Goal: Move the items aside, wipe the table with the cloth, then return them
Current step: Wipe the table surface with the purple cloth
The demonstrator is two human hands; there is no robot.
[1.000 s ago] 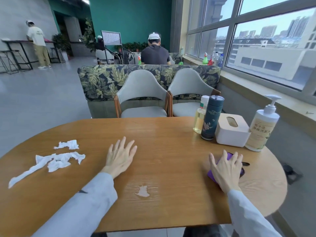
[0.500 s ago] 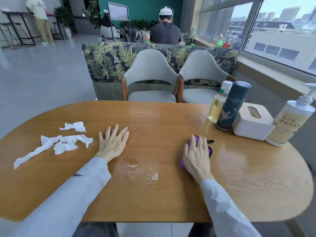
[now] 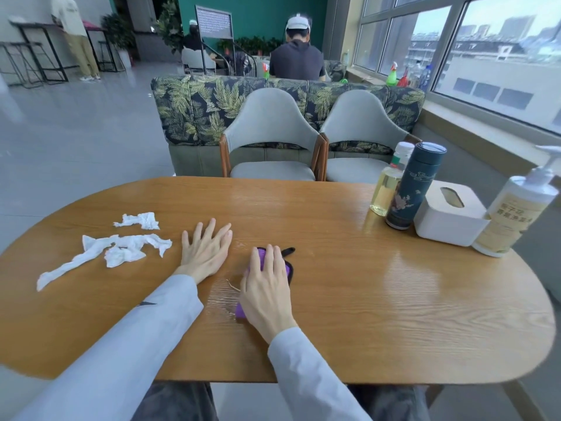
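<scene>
Right hand [image 3: 267,291] flat on purple cloth [image 3: 260,256]; left hand [image 3: 206,249] flat on table [image 3: 394,299] beside it.

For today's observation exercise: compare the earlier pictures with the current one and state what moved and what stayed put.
The right hand, pressing the purple cloth, slid leftward across the table from near the bottles to beside the left hand. The left hand stayed flat. The torn tissues, oil bottle, flask, tissue box and pump bottle stayed put.

You can see dark Chinese characters printed on the pump bottle's [image 3: 513,214] cream label, but they are too blurred for you to read. The board [image 3: 214,24] far behind you carries rows of tiny, illegible text.
</scene>
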